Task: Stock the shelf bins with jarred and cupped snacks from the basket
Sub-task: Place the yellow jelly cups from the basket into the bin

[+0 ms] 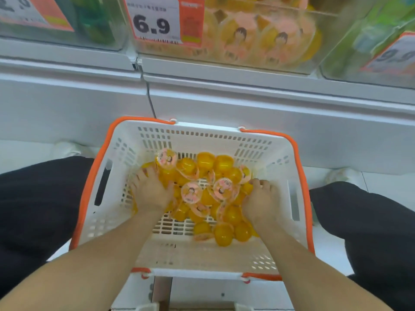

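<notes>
Yellow jelly cups (203,194) lie heaped in the white basket (202,135) below the clear shelf bin (258,41), the left hand (149,190) and right hand (261,202) curled over cups at the heap's sides.

The light is bright and even and seems to come from above, so the white basket (265,153) shows only soft, weak shadows. The top of the frame is blurred: the price tag (155,21) and the clear shelf bin (292,52) look smeared. The wide lens bends the shelf edge (247,86) and stretches the forearms near the corners.
</notes>
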{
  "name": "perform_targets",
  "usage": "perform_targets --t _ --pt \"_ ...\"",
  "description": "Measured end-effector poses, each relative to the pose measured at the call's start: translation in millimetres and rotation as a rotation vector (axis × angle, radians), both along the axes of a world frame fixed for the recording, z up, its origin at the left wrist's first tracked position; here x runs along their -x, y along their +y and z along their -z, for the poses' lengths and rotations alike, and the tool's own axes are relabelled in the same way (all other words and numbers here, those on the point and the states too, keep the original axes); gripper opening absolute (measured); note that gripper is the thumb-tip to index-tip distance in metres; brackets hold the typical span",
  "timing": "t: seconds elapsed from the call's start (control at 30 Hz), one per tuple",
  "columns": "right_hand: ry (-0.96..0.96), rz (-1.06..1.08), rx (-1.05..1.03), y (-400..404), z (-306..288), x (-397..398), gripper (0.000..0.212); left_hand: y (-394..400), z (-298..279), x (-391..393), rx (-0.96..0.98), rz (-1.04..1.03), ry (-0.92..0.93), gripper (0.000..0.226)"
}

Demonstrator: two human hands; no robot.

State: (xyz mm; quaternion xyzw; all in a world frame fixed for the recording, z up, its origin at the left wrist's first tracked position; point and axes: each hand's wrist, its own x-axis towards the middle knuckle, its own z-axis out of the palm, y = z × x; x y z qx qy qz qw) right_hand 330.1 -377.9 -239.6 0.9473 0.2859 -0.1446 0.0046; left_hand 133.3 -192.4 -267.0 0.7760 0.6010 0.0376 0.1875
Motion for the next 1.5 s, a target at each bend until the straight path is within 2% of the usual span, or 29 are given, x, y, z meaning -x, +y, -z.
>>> perform_targets --t 0.07,0.13,0.27,0.37,0.43,0.53,0.6,0.67,0.7,0.77,0.87,0.93,0.97,1.03,1.07,1.13,1.2,1.33,1.4,1.5 --pt "0.002 0.006 0.079 1.9 4.8 -0.1 0.043 17.8 -6.2 -11.1 0.013 -0.115 -0.183 0.066" --pt "-0.031 -0.012 0.137 4.2 6.1 2.2 0.037 36.5 -16.8 -26.4 0.074 -0.145 -0.295 0.063" --pt "-0.049 0.007 0.157 4.7 9.2 2.1 0.037 59.5 -25.5 -44.1 0.172 -0.158 -0.351 0.025" --pt "-0.014 0.079 0.049 5.9 10.9 -5.2 0.048 62.7 -22.1 -39.2 0.157 -0.121 -0.408 0.007" --pt "0.008 0.083 0.022 6.7 10.6 -9.3 0.049 58.8 -20.5 -33.0 0.160 -0.073 -0.502 0.007" --pt "0.037 0.023 0.092 5.6 8.3 -9.2 0.041 43.0 -28.2 -33.1 0.204 -0.008 -0.680 0.009" --pt "0.040 -0.017 0.139 1.1 5.7 -8.5 0.035 30.2 -40.9 -40.1 0.372 -0.118 -0.777 0.011" --pt "0.083 -0.005 0.138 -1.6 3.5 -8.7 0.031 20.9 -55.7 -48.2 0.735 -0.220 -0.924 0.034" --pt "0.135 0.039 0.103 -2.5 0.2 -8.4 0.031 15.2 -62.7 -51.9 0.942 -0.231 -1.004 0.036" --pt "0.287 0.187 -0.028 -0.4 -14.4 -8.5 0.033 4.4 -78.3 -57.1 1.251 -0.241 -1.069 0.034" --pt "0.644 0.404 -0.357 16.3 -47.2 -9.7 0.034 -4.3 -103.7 -63.3 1.411 -0.191 -1.011 0.048" --pt "0.893 0.485 -0.585 30.8 -76.8 -11.6 0.028 -3.4 -125.9 -64.1 1.387 -0.097 -0.842 0.045" --pt "0.971 0.483 -0.670 37.0 -93.3 -13.9 0.027 1.5 -136.2 -64.1 1.305 0.013 -0.680 0.045" --pt "1.008 0.404 -0.756 46.7 -129.6 -23.6 0.031 13.0 -160.8 -68.4 1.120 0.235 -0.389 0.062" --pt "1.003 0.356 -0.777 51.3 -149.1 -29.8 0.033 17.6 -175.4 -71.5 1.061 0.302 -0.330 0.071" --pt "1.006 0.266 -0.788 57.9 -190.5 -41.0 0.035 21.6 -210.7 -79.3 1.045 0.368 -0.349 0.081" --pt "1.009 0.172 -0.771 60.1 -227.4 -47.0 0.039 19.5 -247.3 -87.4 1.096 0.410 -0.448 0.082" --pt "1.040 -0.006 -0.703 61.1 -272.0 -51.7 0.043 14.1 -298.2 -91.5 1.047 0.577 -0.483 0.064" --pt "1.048 -0.062 -0.667 61.8 -278.8 -49.9 0.046 10.4 -307.6 -89.8 0.971 0.668 -0.469 0.050" --pt "1.082 -0.064 -0.635 65.0 -274.8 -43.9 0.051 9.1 -305.3 -90.5 0.846 0.732 -0.395 0.045"
